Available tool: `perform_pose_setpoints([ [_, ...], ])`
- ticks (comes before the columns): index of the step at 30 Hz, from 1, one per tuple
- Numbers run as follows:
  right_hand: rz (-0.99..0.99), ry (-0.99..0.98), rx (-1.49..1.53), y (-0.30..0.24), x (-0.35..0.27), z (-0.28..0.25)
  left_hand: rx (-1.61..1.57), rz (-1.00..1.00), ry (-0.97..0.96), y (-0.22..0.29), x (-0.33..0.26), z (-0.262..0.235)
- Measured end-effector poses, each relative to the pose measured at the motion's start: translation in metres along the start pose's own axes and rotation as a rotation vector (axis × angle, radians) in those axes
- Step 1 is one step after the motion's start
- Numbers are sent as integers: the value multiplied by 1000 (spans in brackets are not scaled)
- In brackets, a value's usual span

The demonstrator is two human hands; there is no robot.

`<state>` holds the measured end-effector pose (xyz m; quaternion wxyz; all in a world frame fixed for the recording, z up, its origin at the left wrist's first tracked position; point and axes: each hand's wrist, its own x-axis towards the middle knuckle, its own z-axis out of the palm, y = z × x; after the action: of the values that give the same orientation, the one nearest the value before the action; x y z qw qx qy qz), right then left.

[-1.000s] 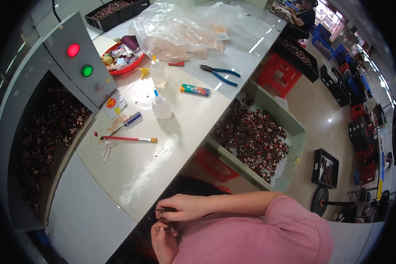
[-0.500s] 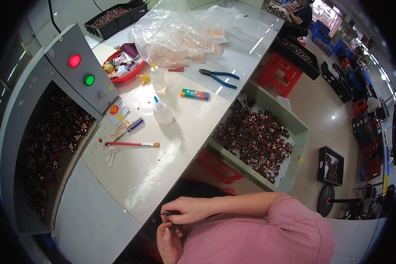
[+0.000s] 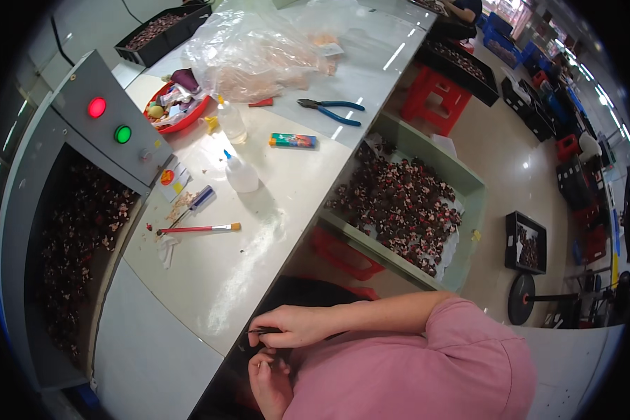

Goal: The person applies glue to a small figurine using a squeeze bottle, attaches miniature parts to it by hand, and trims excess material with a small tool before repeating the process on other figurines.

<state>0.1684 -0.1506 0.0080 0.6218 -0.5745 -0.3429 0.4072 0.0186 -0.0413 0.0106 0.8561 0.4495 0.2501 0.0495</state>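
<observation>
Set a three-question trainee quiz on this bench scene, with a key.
1. True or false: the bare right hand holds a slim dark tool.
2. Multiple choice: what colour is the tip of the translucent white plastic bottle that stands nearer the red-handled brush? A. Yellow; B. Blue; C. Green.
3. Fill in: on the grey machine, the round red light sits ___ the round green light.

Key: 1. True. 2. B. 3. Above.

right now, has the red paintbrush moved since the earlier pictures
No: judged against the grey machine, the red paintbrush keeps its place, with no visible shift either way; only the view has moved.
</observation>
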Motion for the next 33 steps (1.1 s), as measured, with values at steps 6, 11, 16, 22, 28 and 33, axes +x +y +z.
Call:
perform_pose_setpoints([
  [6, 31, -29, 6, 2, -1, -1, 5, -12, 20, 2, 0, 3],
  [11, 5, -10, 24, 3, 0, 2, 0, -20, 44, 3, 0, 2],
  [16, 48, -28, 65, 3, 3, 2, 36, -7, 50, 3, 0, 3],
  [22, 43, -45, 35, -4, 4, -2, 18, 33, -27, 1, 3, -6],
  [28, 59, -54, 54, -1, 9, 0, 4, 13, -1, 3, 4, -11],
  [33, -24, -33, -107, -1, 9, 1, 30, 38, -6, 7, 4, -11],
])
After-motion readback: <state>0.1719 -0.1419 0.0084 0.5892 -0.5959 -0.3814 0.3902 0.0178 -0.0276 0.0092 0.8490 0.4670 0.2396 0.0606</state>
